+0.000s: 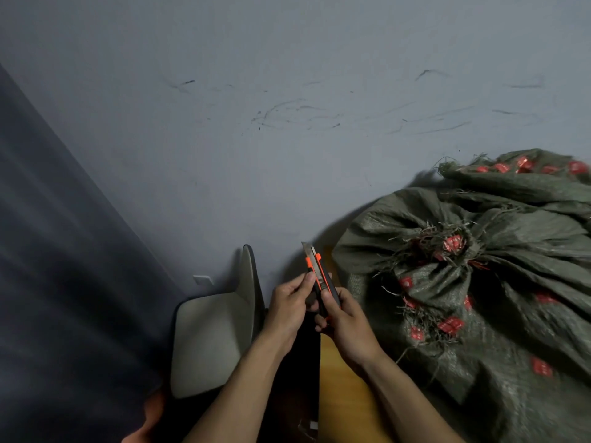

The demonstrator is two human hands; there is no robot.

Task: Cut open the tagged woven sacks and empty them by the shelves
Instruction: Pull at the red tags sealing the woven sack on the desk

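At six o'clock, left hand [289, 310] pinches, right hand [343, 318] grips the utility knife [321, 278]; best keep its blade [307, 249] short for the woven sack [479, 282] at three o'clock.

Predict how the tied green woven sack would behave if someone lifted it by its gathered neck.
The green woven sack would probably sag and fold, since its cloth already creases around the gathered neck. It bulges full, so it is likely heavy. Its frayed strands suggest the weave might shed when dragged.
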